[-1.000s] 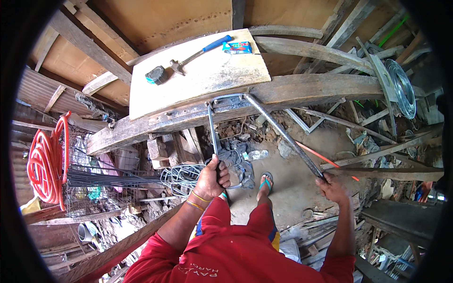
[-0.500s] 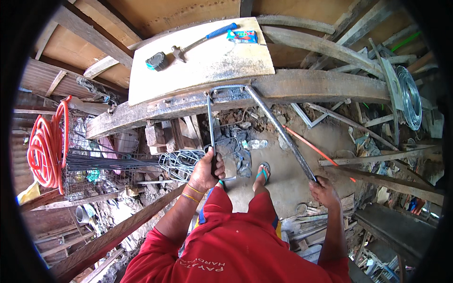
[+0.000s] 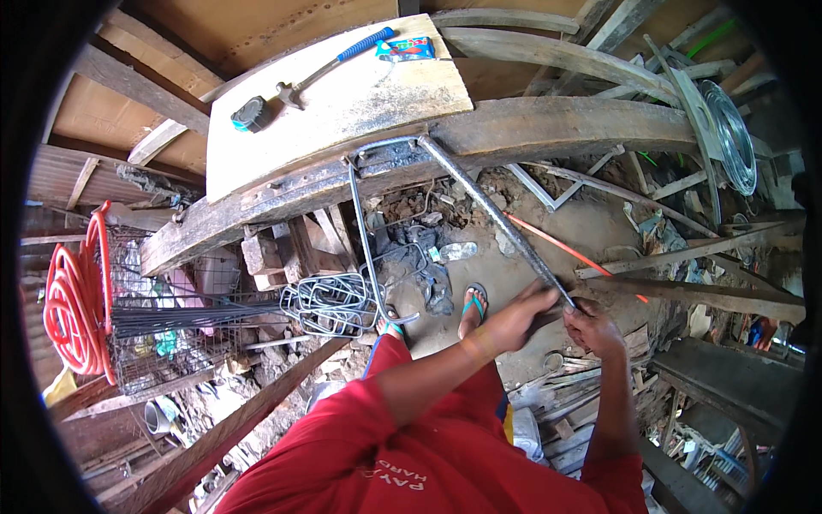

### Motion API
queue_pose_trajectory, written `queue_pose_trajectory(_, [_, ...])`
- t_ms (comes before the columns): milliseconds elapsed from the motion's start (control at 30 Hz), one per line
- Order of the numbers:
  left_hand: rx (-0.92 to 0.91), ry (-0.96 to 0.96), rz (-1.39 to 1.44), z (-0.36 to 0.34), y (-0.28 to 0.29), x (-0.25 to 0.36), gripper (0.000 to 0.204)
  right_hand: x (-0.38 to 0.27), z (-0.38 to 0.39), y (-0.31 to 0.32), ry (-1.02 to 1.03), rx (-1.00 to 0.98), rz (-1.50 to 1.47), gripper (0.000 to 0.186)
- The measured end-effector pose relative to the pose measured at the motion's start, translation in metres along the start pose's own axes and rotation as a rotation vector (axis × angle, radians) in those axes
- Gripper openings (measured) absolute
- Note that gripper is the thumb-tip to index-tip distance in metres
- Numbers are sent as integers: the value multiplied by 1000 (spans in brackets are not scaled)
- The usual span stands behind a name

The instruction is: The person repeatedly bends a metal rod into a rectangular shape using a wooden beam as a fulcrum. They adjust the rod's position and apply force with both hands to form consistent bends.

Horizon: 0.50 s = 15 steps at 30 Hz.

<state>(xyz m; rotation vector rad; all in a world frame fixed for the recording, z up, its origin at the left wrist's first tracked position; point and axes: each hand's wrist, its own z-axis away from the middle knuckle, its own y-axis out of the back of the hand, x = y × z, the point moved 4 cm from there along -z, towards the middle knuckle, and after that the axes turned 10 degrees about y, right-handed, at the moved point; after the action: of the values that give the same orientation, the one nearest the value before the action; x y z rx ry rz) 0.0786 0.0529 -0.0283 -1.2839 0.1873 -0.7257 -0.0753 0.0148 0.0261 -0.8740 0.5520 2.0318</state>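
A long steel bending bar (image 3: 492, 214) slants from the wooden beam (image 3: 548, 128) down toward me. Both hands grip its lower end: my left hand (image 3: 516, 314) just above my right hand (image 3: 592, 330). At the bar's top, a thin steel rod (image 3: 364, 244) is hooked into a fixture on the beam. The rod hangs down free to a small bend by my feet. A pile of bent rod loops (image 3: 330, 304) lies on the ground to the left of it.
A plywood board (image 3: 360, 107) on the beam carries a blue-handled hammer (image 3: 336, 64), a tape measure (image 3: 251, 114) and a small colourful packet (image 3: 404, 49). A red hose coil (image 3: 73, 300) and a wire cage (image 3: 163, 330) stand left. Timber scraps and a wire coil (image 3: 729, 137) lie right.
My left hand let go of the thin rod and crossed right to the bending bar, joining my right hand. The rod now hangs free. The view shifted slightly.
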Motion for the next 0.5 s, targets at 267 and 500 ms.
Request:
queue_pose_trajectory(267, [-56,6,275,-30,-1,-8,34,40,7,-14,25,177,-38,22])
queue_pose_trajectory(500, [100,262,142,108,62,-1,37,55,40,-211,903,417,1178,28])
